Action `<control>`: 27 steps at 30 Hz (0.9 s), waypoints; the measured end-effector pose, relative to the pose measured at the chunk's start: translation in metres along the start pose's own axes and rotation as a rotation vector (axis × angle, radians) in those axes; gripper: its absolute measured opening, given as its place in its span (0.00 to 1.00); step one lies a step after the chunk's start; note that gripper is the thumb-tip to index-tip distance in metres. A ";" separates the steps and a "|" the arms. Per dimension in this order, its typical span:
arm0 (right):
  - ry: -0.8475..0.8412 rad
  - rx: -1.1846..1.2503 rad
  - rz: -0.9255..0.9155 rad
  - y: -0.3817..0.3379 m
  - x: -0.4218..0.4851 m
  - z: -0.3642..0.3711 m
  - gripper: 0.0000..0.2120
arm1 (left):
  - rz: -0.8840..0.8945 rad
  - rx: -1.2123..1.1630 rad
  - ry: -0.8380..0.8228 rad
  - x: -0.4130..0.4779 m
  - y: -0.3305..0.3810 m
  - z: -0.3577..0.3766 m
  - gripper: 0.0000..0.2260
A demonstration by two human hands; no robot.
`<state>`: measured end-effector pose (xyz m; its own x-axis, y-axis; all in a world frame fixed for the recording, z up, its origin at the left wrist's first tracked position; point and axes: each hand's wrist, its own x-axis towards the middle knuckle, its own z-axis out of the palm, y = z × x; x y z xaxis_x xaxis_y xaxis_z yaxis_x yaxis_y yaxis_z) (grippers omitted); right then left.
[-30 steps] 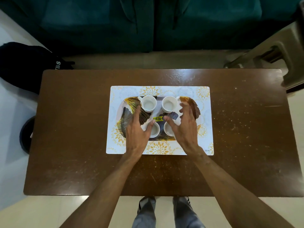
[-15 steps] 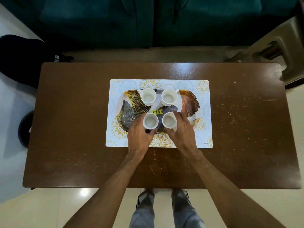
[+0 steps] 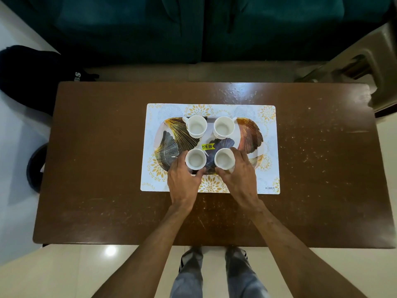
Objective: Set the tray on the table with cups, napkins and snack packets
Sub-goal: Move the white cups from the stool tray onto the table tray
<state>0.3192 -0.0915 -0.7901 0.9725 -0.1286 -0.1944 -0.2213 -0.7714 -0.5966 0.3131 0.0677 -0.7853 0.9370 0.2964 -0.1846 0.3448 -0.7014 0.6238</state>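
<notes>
A patterned tray (image 3: pixel 250 134) with gold and dark leaf shapes lies on a white floral placemat (image 3: pixel 267 168) in the middle of the brown table (image 3: pixel 96 168). Several empty white cups stand on it: two at the far side (image 3: pixel 196 126) (image 3: pixel 223 126) and two at the near side. My left hand (image 3: pixel 183 179) wraps around the near left cup (image 3: pixel 195 159). My right hand (image 3: pixel 240 177) wraps around the near right cup (image 3: pixel 223 158). A yellow price sticker (image 3: pixel 208 146) sits between the cups. No napkins or snack packets are in view.
A dark green sofa (image 3: pixel 193 29) runs along the far side of the table. A black bag (image 3: pixel 32 76) lies on the floor at the far left, with a dark round object (image 3: pixel 35 166) beside the table's left edge. A plastic stool (image 3: pixel 365 61) stands at the far right.
Both hands have drawn back toward the near side of the tray and closed around the two near cups, which now stand in full view. The far cups have not moved.
</notes>
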 end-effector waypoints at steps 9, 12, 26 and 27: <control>0.006 0.146 0.114 -0.001 0.014 -0.016 0.44 | 0.018 -0.020 -0.034 0.012 -0.004 -0.008 0.43; 0.038 0.144 0.107 -0.004 0.035 -0.017 0.41 | 0.005 -0.044 -0.037 0.031 0.005 -0.010 0.38; -0.015 0.075 0.024 -0.018 0.096 -0.005 0.33 | 0.097 -0.089 -0.080 0.096 0.032 0.002 0.31; -0.031 0.070 0.013 -0.016 0.097 -0.006 0.33 | 0.100 -0.094 -0.078 0.095 0.032 0.002 0.31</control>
<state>0.4173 -0.0952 -0.7946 0.9670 -0.1177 -0.2260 -0.2393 -0.7241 -0.6469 0.4137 0.0724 -0.7840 0.9692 0.1742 -0.1741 0.2461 -0.6597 0.7100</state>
